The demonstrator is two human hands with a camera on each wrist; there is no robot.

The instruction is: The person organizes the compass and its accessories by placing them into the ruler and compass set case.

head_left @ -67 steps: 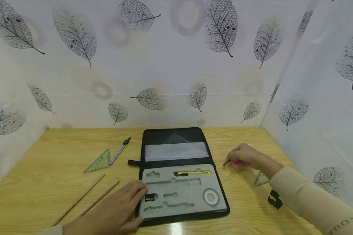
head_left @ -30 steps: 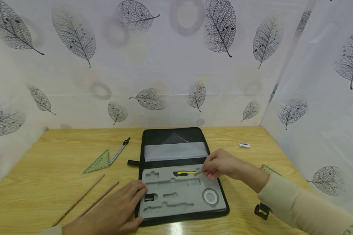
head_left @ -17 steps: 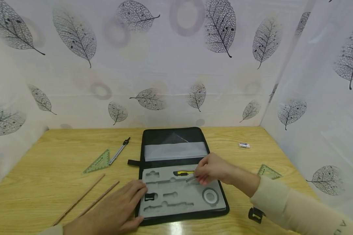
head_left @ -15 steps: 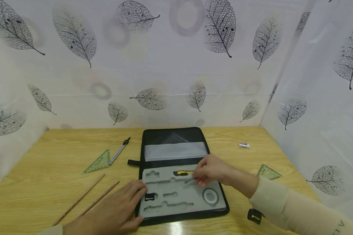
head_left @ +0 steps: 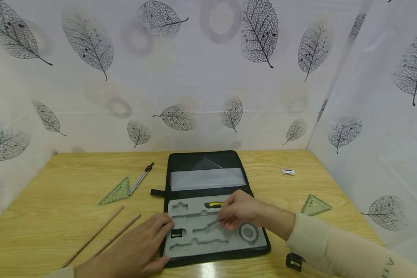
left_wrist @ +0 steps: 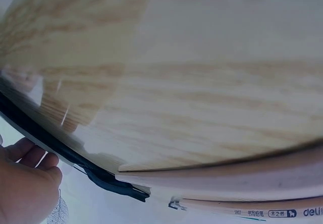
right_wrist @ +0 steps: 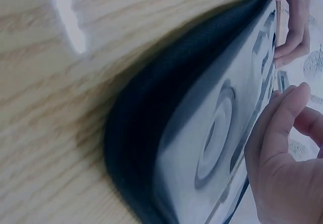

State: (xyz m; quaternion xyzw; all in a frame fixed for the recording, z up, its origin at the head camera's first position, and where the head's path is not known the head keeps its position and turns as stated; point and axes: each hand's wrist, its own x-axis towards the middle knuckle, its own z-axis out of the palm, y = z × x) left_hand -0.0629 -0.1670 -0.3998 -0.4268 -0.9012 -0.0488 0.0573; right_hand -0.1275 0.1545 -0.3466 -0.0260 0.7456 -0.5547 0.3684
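Right fingertips (head_left: 223, 221) pinched on a slim grey piece (head_left: 213, 223)

Thumb and fingers of the right hand (head_left: 241, 210) are drawn together, gripping one end of the piece, which pokes out toward eight o'clock above the grey foam tray (head_left: 241, 248); I cannot tell whether it touches the foam. It looks short, narrow and straight, the near end hidden. From the fingertips, a yellow-and-black utility knife (head_left: 213, 205) sits at eleven o'clock, a tape roll (head_left: 248, 233) at four. Around eight, the left hand (head_left: 135, 243), fingers relaxed, rests along the tray's edge.
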